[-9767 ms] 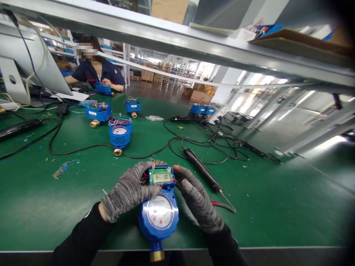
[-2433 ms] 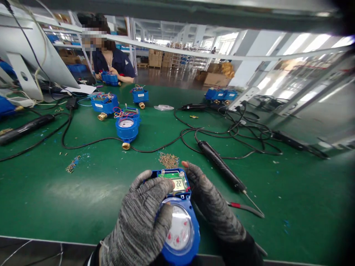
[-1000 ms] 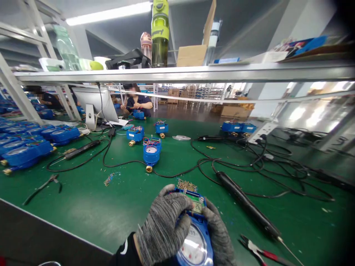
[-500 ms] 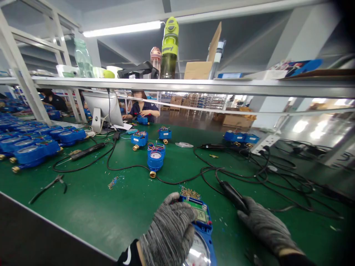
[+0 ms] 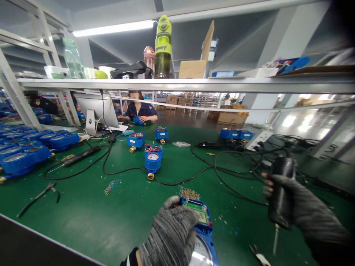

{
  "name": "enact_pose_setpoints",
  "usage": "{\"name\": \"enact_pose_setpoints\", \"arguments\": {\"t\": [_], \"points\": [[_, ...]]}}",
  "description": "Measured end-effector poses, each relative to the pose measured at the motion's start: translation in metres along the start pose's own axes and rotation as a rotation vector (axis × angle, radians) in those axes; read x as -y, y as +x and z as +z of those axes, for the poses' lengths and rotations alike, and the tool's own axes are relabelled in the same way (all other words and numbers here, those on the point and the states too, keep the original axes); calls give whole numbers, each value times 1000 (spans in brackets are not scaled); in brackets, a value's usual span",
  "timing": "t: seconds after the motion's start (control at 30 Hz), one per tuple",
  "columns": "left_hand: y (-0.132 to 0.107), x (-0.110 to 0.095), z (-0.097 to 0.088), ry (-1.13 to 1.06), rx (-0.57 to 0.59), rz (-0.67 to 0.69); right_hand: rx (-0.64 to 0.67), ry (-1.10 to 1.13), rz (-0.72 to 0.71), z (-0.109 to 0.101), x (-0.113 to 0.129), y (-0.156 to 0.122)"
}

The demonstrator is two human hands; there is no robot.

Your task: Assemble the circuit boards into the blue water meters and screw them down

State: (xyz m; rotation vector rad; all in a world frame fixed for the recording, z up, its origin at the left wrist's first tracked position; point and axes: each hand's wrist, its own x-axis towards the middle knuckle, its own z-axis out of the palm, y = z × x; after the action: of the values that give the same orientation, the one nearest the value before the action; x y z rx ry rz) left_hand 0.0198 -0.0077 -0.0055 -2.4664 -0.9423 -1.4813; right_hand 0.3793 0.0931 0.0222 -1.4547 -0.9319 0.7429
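Observation:
My left hand, in a grey knit glove, grips the blue water meter from its left side. The fingers lie over the edge of its open electronics housing, where a green circuit board and a small display show. The glove partly hides the round dial below. In my right hand, also gloved, is a black electric screwdriver, its bit pointing down above the bench. A pile of small screws lies just beyond the meter. Pliers lie at the bottom right, below the screwdriver.
Several blue meters stand farther back, and rows of them fill the left. Another screwdriver, pliers and loose black cables lie on the green bench. A shelf spans above. A co-worker sits opposite.
My right hand has lifted the screwdriver off the bench and swung it to the right, turning its bit downward. My left hand stays on the water meter. The view has shifted slightly.

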Motion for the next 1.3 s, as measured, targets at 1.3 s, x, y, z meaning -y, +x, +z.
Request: {"name": "enact_pose_setpoints", "arguments": {"t": [1.3], "points": [[2, 20, 2, 124, 121, 197, -200, 736, -332, 194, 14, -21]]}}
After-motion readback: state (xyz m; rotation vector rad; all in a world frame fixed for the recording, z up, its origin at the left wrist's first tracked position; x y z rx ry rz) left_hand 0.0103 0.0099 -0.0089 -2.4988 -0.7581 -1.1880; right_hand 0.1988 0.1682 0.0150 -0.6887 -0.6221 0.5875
